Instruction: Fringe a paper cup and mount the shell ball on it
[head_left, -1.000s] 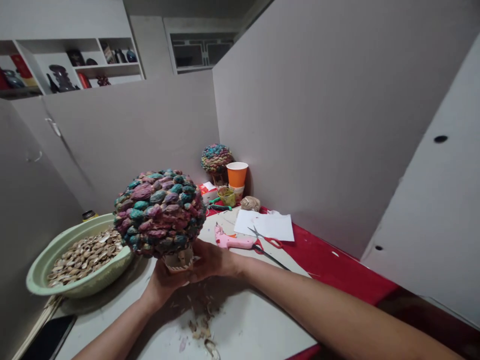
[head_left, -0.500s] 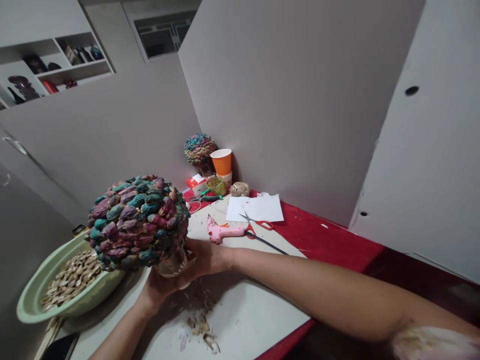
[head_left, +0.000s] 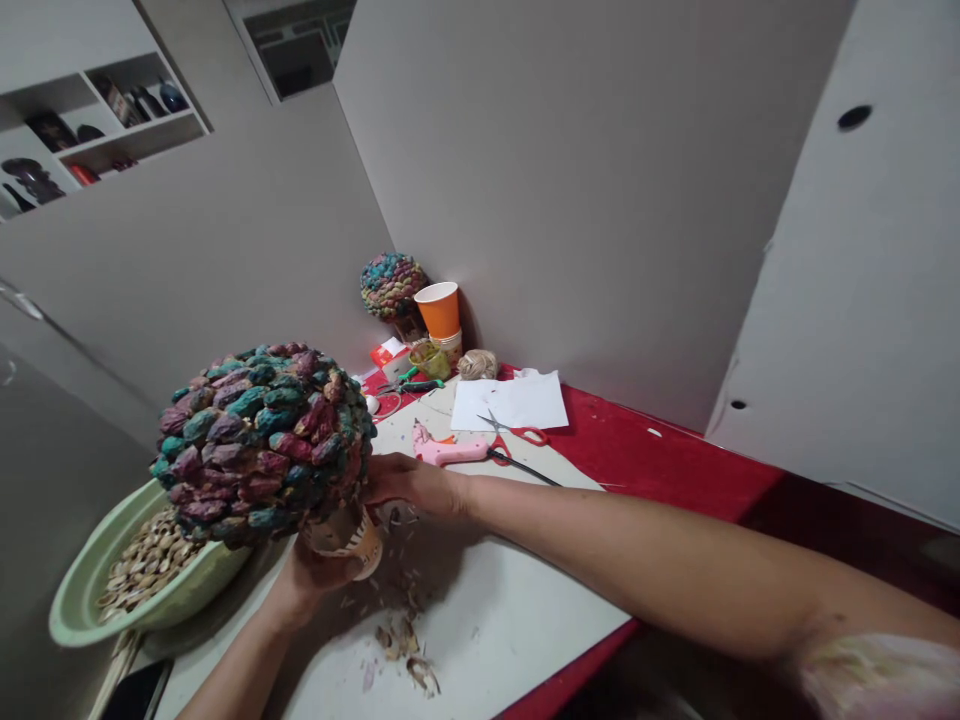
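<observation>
A large rounded ball (head_left: pixel 262 440) covered in rows of teal, purple and pink shell-like pieces stands left of centre, joined to a printed paper cup (head_left: pixel 367 545) below it. My left hand (head_left: pixel 319 580) is wrapped around the cup from the near left side. On the ball's lower right edge rests my right hand (head_left: pixel 416 485), its fingertips partly hidden behind the ball and by the stem. Shell scraps (head_left: pixel 405 645) lie scattered on the pale board (head_left: pixel 517 590) in front of the cup.
A green basin (head_left: pixel 75 600) of shells stands left, beside a dark phone (head_left: pixel 139 690). A pink glue gun (head_left: pixel 454 452), scissors (head_left: pixel 529 436), white paper (head_left: pixel 517 402), twine (head_left: pixel 478 365), orange cup (head_left: pixel 439 308) and a similar ball (head_left: pixel 391 285) sit farther back, near grey partitions.
My right hand has shifted from the cup up to the ball's lower right side, uncovering more of the cup. My left hand keeps its hold. The view has turned to the right.
</observation>
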